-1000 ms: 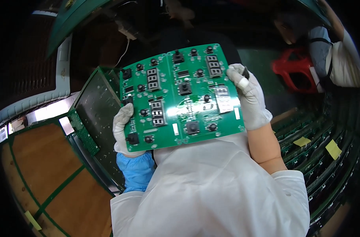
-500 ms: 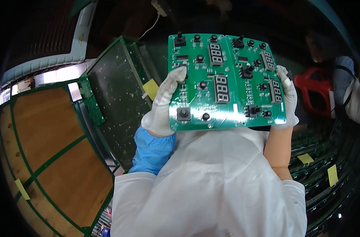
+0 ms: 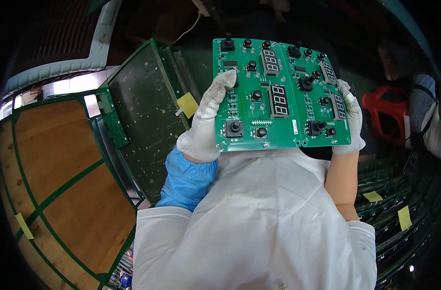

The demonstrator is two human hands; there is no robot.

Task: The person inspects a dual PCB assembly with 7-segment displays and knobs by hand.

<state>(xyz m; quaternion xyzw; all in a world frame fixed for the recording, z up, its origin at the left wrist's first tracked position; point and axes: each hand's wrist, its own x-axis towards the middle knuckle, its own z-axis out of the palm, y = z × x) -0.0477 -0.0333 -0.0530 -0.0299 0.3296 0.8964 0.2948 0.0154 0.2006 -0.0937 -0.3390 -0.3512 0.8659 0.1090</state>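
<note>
Gripped firmly at its two sides, the green circuit board (image 3: 295, 107) is held by the left hand (image 3: 205, 121) and the right hand (image 3: 353, 122), both in white gloves. The left thumb lies on the front face near the left edge, and the other fingers of this hand are hidden behind the board. The right hand is closed around the right edge. The board is raised in front of the person's body, just above the white garment (image 3: 264, 217), with its component side toward the camera. It carries four displays (image 3: 279, 101) with pale segments, and also many black buttons (image 3: 234, 128). A blue sleeve (image 3: 187, 180) covers the left forearm, while the right forearm (image 3: 342, 186) is bare. To the left stands a dark speckled panel (image 3: 145, 116), with a yellow note (image 3: 187, 105) at its edge, and farther left are brown wooden panels (image 3: 68, 150) in green framing. To the right is a red chair (image 3: 385, 111); below it are dark rows (image 3: 382, 212), perhaps racks, but the light is too poor to be sure.
</note>
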